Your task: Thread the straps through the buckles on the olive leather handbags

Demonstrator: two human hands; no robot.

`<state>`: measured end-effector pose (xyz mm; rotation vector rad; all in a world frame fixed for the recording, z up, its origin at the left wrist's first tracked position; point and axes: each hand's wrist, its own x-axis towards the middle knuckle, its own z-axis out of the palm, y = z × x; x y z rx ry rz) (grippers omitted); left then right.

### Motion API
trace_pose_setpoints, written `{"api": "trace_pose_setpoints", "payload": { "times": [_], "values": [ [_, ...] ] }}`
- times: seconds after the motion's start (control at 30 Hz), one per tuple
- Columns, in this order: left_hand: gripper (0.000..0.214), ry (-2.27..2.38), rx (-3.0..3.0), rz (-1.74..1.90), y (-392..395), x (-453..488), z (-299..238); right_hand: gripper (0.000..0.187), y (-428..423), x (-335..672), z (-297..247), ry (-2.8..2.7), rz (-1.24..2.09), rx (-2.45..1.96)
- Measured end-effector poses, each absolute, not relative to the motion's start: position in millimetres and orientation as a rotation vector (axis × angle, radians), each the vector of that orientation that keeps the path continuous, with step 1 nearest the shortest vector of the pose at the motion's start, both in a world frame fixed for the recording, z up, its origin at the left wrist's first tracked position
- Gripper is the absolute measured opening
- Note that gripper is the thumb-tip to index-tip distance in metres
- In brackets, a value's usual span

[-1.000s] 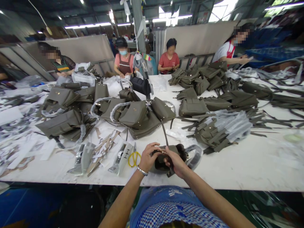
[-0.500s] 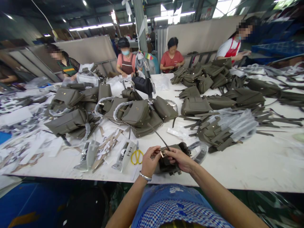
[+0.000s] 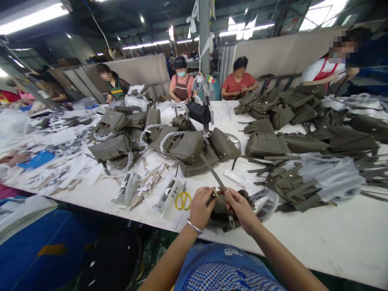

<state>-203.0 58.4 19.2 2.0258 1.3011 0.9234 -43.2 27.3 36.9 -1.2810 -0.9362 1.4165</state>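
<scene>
Bag: a small olive bag [image 3: 218,205] sits on the counter [image 3: 306,242] at its near edge, in front of the person and partly hidden by the two hands.
Strap: a flat olive strap [image 3: 214,173] slants across the bag from the nearest pile, its lower end hanging over the bag's front.
Writing: a pale mark [image 3: 233,251] on the blue apron [image 3: 194,258] is too blurred to read; black strokes [image 3: 175,191] on a plastic-wrapped piece [image 3: 166,198] form no word I can make out.
Left hand: the left hand [image 3: 201,208] is nearly closed, thumb and fingers pinching a gold buckle [image 3: 214,194]; a silver bracelet [image 3: 195,226] circles the wrist.
Right hand: the right hand [image 3: 241,207] has its thumb and fingers together on the strap, just beside the buckle.
Scissors: yellow-handled scissors [image 3: 183,201] lie near the left hand, between it and the plastic-wrapped piece.
Bag piles: more olive bags [image 3: 188,146] are heaped beyond the hands; clear plastic [image 3: 339,178] covers part of the heap at right.
Black bag: a black bag [image 3: 198,112] stands farther back.
Far side: a person in a brown apron [image 3: 182,89] and a person in a red shirt [image 3: 238,85] are at work.
</scene>
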Motion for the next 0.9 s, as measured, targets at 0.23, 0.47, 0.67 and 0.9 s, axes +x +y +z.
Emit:
{"api": "trace_pose_setpoints", "payload": {
  "times": [0.23, 0.47, 0.67, 0.9],
  "values": [
    [0.039, 1.084, 1.412, 1.025, 88, -232, -4, 0.042, 10, -10, 0, -1.141, 1.426, -1.463],
    [0.051, 0.923, 1.069, 1.052, 91, -236, -33, 0.044, -5, 13, -27, -1.157, 1.49, -1.59],
    [0.044, 0.866, 1.221, 0.897, 91, -233, -22, 0.051, 0, 18, -30, -1.169, 1.504, -1.592],
    [0.03, 0.798, 1.596, 0.6, 79, -196, -13, 0.05, 31, -29, 3, -1.5, 0.879, -1.518]
  ]
}}
